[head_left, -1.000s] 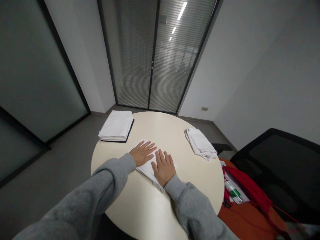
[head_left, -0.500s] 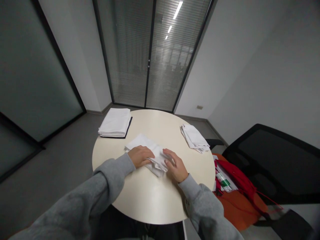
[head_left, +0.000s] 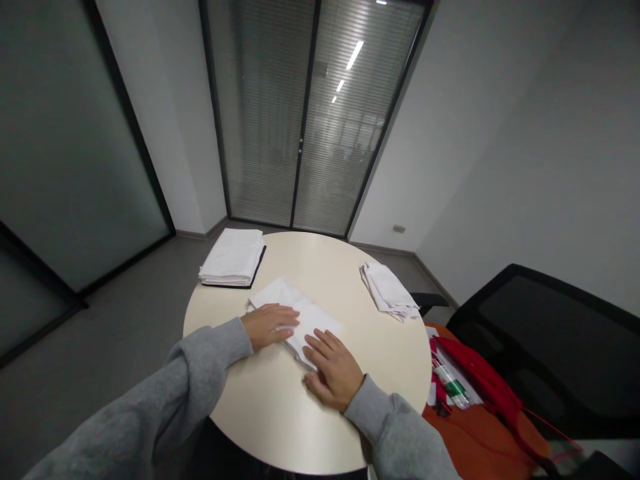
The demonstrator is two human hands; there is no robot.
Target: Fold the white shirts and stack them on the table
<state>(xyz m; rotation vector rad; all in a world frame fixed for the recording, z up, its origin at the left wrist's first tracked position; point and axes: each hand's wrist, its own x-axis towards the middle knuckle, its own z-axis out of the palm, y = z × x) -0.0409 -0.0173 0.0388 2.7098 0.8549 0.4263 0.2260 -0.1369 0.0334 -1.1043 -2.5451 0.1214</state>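
A folded white cloth (head_left: 300, 308) lies at a slant on the round cream table (head_left: 300, 427). My left hand (head_left: 271, 325) rests flat on its left part, fingers stretched out. Over the near right corner of the cloth lies my right hand (head_left: 333, 368), its fingers spread and its thumb apart, holding nothing. That corner is partly hidden under the right fingers.
At the table's back left, a neat stack of white cloths (head_left: 233, 257) sits on a thin black board (head_left: 259, 265). More folded white cloths (head_left: 389, 288) lie at the right edge. Beside the table, an orange chair (head_left: 485, 430) holds a red bag (head_left: 483, 373) and a bottle (head_left: 453, 383).
The fold that my left hand held up now lies flat. My left hand has shifted slightly left, and my right hand has come nearer me and onto the cloth. The view has tilted up a little.
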